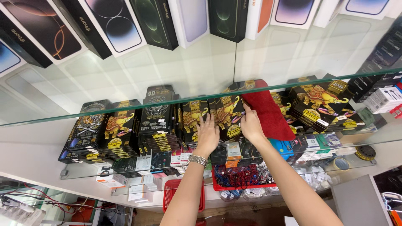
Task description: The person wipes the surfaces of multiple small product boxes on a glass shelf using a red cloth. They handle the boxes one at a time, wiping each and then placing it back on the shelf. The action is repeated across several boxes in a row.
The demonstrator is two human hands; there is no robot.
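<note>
Left hand (207, 134) flat, fingers spread, and right hand (250, 124) loosely curled, both pressing a black-and-gold box stack (228, 117) on glass shelf (50, 138); red cloth (268, 113) just right of stack.

1. Two hands: the left hand (207, 134) and the right hand (251, 124).
2. One red cloth (268, 115).
3. One wristwatch (198, 160).
4. Two red baskets: a small one (171, 193) and a wider one (240, 179).
5. One tape roll (341, 163).
</note>
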